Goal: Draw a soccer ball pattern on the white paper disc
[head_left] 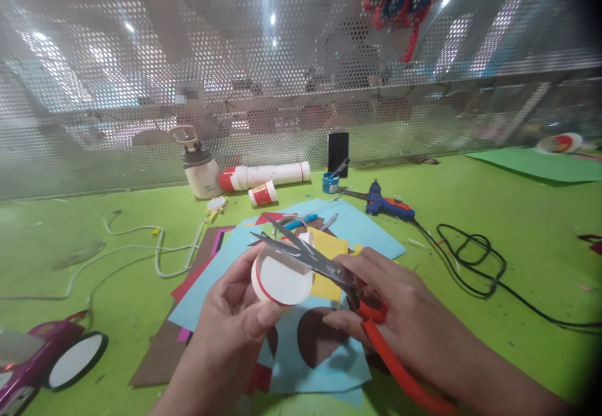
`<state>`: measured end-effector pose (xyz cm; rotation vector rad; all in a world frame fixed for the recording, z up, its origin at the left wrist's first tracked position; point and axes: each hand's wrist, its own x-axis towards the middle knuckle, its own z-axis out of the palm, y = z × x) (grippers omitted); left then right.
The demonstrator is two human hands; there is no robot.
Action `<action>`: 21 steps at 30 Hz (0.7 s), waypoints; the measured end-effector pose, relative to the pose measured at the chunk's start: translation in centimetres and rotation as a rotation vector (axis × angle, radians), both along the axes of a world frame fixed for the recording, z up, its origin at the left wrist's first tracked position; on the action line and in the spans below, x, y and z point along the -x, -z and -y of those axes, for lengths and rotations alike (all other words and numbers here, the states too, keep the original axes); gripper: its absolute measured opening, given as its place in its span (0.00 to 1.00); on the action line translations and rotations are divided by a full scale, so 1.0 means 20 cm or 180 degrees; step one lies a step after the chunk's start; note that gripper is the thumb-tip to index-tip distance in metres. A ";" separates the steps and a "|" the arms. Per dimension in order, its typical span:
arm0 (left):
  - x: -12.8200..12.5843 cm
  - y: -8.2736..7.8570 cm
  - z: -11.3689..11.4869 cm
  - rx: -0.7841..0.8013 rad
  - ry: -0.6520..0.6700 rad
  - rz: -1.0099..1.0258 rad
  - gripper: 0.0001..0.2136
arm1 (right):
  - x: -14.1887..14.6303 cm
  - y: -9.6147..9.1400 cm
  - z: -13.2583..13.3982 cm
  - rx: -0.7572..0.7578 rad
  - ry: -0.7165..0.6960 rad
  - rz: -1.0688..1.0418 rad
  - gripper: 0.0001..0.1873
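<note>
Left grip (235,312) holding white cup (285,278) | right grip (397,297) holding scissors (329,267) | red label (263,194) on far cup (273,191) illegible

The short white paper cup (283,278), with a red line near its edge, tips in the left hand (242,312); the scissors (327,268) have orange handles and grey blades, a bit apart, pointing left over the cup's far side.

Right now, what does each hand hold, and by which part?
The left hand holds the cup by its outer wall; the right hand, the scissors by their orange handles.
</note>
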<state>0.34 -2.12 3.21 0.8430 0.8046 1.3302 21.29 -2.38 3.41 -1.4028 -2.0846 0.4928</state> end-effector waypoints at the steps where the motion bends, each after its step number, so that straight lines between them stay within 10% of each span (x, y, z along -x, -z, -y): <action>1: 0.00 0.00 0.00 -0.0012 -0.0050 -0.0001 0.30 | 0.00 0.00 0.00 0.0004 -0.0011 0.0009 0.18; 21: 0.01 -0.01 -0.02 -0.0229 0.0215 0.0074 0.24 | -0.02 0.01 0.00 -0.0058 -0.0086 0.0082 0.17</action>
